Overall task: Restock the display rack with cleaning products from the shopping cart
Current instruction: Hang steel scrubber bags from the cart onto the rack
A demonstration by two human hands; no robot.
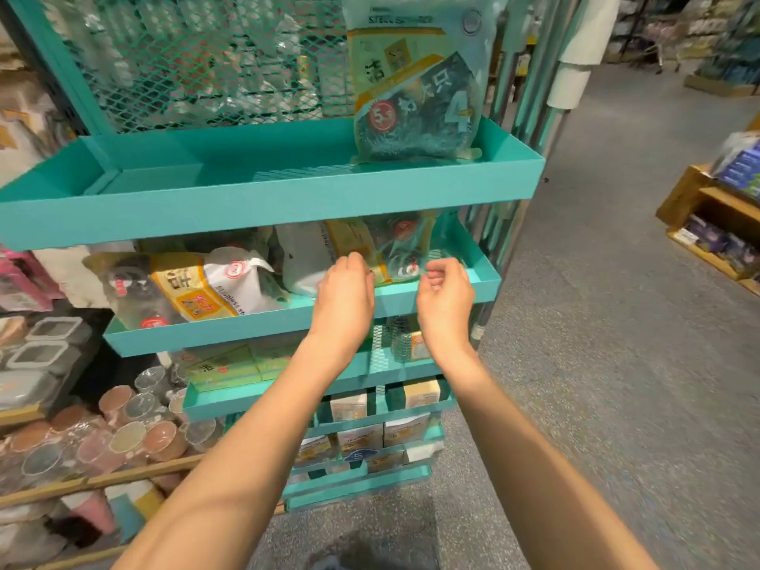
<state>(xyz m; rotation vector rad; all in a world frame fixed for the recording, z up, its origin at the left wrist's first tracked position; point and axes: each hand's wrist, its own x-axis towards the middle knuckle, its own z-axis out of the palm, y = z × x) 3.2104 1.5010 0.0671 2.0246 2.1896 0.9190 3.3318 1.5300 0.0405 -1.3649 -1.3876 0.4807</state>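
Observation:
A teal tiered display rack (263, 207) fills the view. One steel scrubber pack (415, 88) stands upright at the right of its top tray. The second tray (288, 318) holds several scrubber packs, some lying flat at the left (193, 285) and one leaning at the back right (395, 244). My left hand (345, 294) hovers over this tray's front edge, its bent fingertips right at that leaning pack. A little to the right, my right hand (446, 294) hangs with loosely curled fingers and holds nothing. No shopping cart is in view.
Lower rack tiers hold boxed sponges (386, 434) and flat green packs (230, 364). Stacked cups (123, 429) and containers crowd the shelves to the left. Mop handles (571, 67) stand right of the rack. Grey aisle floor (617, 364) extends to wooden shelves (707, 224) at the right.

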